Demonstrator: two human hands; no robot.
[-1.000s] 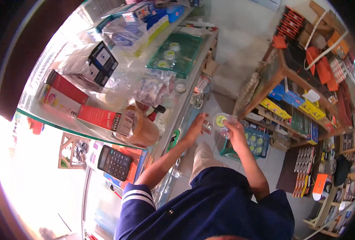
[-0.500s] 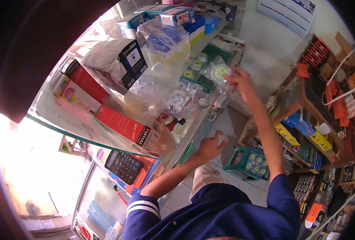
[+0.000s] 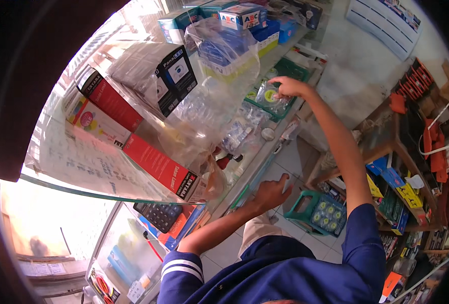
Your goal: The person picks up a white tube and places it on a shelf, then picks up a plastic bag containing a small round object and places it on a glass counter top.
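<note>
My right hand (image 3: pixel 292 87) reaches over a green basket (image 3: pixel 295 74) on the glass counter. Its thumb and fingers are at the edge of a round, clear tub (image 3: pixel 271 95) with a yellow-green label, wrapped in clear plastic. The index finger stretches across above the tub, and part of the grip is hidden. Other tubs in the basket are mostly covered by the wrapped one. My left hand (image 3: pixel 272 194) hangs empty beside the counter's near edge, fingers loosely apart. Below it, a pack of several similar tubs (image 3: pixel 328 215) rests on a green plastic stool (image 3: pixel 298 206).
Left of the basket stand a large black box (image 3: pixel 176 76), a red carton (image 3: pixel 158 164) and bulging clear plastic bags (image 3: pixel 224 66). A calculator (image 3: pixel 158 215) lies at the lower left. Crowded wooden shelves (image 3: pixel 386 134) rise on the right.
My right hand has lowered the wrapped tub from beyond the counter edge leftward into the green basket. My left hand has barely moved. The view has shifted slightly.
</note>
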